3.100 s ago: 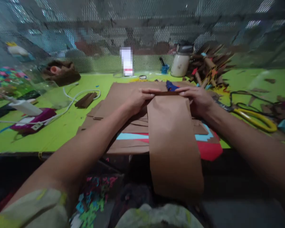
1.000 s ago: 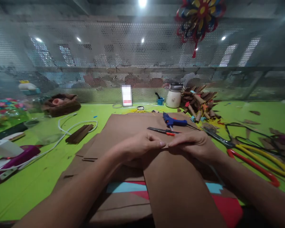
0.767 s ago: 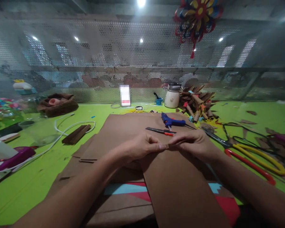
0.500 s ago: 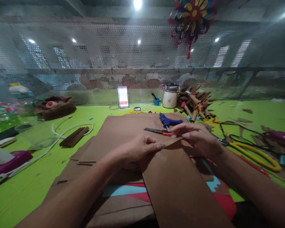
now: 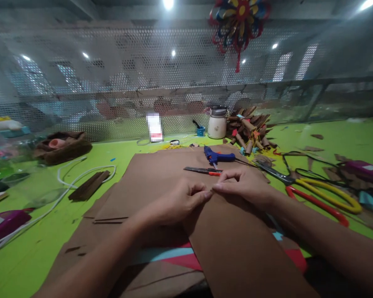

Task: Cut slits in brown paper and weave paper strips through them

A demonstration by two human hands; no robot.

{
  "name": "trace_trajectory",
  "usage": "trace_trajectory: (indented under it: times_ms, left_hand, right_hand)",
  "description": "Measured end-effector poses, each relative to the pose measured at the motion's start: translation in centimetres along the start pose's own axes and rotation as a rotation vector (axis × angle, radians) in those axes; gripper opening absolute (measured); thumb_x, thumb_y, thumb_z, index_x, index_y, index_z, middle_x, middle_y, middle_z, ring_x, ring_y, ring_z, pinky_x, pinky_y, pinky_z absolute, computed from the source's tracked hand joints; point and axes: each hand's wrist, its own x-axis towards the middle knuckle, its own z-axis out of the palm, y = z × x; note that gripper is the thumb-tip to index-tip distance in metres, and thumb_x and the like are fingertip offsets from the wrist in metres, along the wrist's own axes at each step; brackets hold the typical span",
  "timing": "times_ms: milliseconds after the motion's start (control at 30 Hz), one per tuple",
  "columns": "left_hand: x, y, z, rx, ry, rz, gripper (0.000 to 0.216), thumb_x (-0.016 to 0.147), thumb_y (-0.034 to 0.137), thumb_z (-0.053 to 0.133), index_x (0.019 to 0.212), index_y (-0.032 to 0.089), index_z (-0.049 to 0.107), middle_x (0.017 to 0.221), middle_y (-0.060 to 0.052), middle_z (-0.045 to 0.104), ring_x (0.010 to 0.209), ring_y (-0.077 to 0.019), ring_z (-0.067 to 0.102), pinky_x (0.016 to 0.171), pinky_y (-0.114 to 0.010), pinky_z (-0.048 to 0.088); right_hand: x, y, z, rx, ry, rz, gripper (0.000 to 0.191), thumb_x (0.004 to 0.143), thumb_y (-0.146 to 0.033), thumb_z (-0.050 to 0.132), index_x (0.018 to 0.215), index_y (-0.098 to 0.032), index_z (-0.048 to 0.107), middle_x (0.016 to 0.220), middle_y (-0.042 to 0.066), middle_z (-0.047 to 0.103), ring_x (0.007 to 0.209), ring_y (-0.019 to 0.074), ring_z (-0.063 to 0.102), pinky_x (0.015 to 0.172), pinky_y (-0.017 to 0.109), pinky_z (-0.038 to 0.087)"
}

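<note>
A long strip of brown kraft paper (image 5: 236, 240) runs from between my hands down to the bottom of the view. My left hand (image 5: 185, 200) pinches its far edge between thumb and forefinger. Close beside it, my right hand (image 5: 244, 186) pinches the same edge, the fingertips of both nearly touching. Just beyond them lie a utility knife (image 5: 202, 170) with a dark blade and a red part, and a blue glue gun (image 5: 219, 156). Both rest on brown paper sheets (image 5: 149, 169), stacked and overlapping under my hands.
Scissors (image 5: 298, 182) with yellow and red handles lie at the right near black cord. Paper rolls (image 5: 248, 128) are heaped behind, beside a white jar (image 5: 217, 124). At the left are a white cable (image 5: 77, 182), folded brown paper (image 5: 89, 186) and a brown pouch (image 5: 64, 147) on the green table (image 5: 43, 244).
My right hand has moved left and closed its fingers onto the paper's edge next to my left hand. The view has shifted slightly to the right.
</note>
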Motion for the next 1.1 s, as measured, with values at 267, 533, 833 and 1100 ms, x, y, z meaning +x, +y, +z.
trace_trajectory:
  times_ms: [267,533,833,1100]
  left_hand:
    - [0.1,-0.5,-0.2,-0.284,-0.036,-0.084,0.039,0.079,0.054,0.059,0.08,0.015,0.06,0.077,-0.003,0.064,0.066,-0.0127,0.055,0.061,-0.024,0.041]
    - [0.4,-1.1,-0.2,-0.414,0.03,-0.146,0.038,0.072,0.052,0.066,0.072,0.016,0.054,0.068,0.0,0.059,0.059,-0.011,0.052,0.058,-0.024,0.039]
    - [0.7,-0.7,0.5,-0.362,0.054,-0.102,0.042,0.072,0.055,0.065,0.076,0.014,0.06,0.073,-0.004,0.062,0.062,-0.0126,0.053,0.057,-0.024,0.038]
    - [0.5,-0.6,0.5,-0.397,0.062,-0.183,0.041,0.065,0.052,0.072,0.064,0.014,0.057,0.053,0.003,0.048,0.046,-0.0075,0.039,0.046,-0.022,0.025]
  right_hand:
    - [1.1,1.2,-0.9,0.177,0.026,0.037,0.041,0.066,-0.051,0.071,0.057,-0.016,0.052,0.046,-0.006,0.041,0.04,0.0045,0.028,0.04,0.022,0.016]
    - [1.8,1.6,-1.0,0.291,0.071,-0.015,0.047,0.073,-0.062,0.059,0.064,-0.016,0.059,0.056,-0.003,0.05,0.048,0.0078,0.04,0.046,0.023,0.029]
    - [0.6,0.8,0.1,0.113,-0.004,0.016,0.034,0.066,-0.048,0.072,0.075,-0.017,0.062,0.06,-0.003,0.053,0.054,0.0092,0.044,0.05,0.021,0.032]
    - [1.1,0.8,-0.8,0.032,0.146,-0.211,0.031,0.073,-0.044,0.067,0.09,-0.017,0.067,0.064,-0.003,0.054,0.056,0.0086,0.04,0.053,0.022,0.03]
